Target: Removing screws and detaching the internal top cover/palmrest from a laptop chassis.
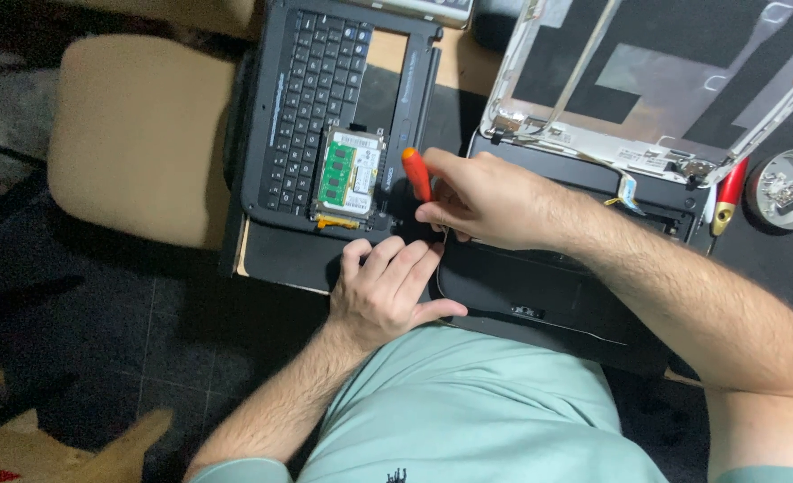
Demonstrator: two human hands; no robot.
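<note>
Upper left of centre: a detached black laptop keyboard panel (pixel 325 98), a green circuit board (pixel 350 172) lying on it. Centre: the left hand (pixel 387 291) presses flat, fingers together, on the black laptop base (pixel 539 295). Just above, the right hand (pixel 481 199) is clamped around an orange-handled screwdriver (pixel 416 173), handle upward. Right: an opened display lid (pixel 665 76), a red-handled screwdriver (pixel 727 199), and a round metal dish (pixel 790 188).

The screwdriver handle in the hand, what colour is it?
Orange. The screwdriver handle shows best in the head view, gripped by the right hand.
</note>
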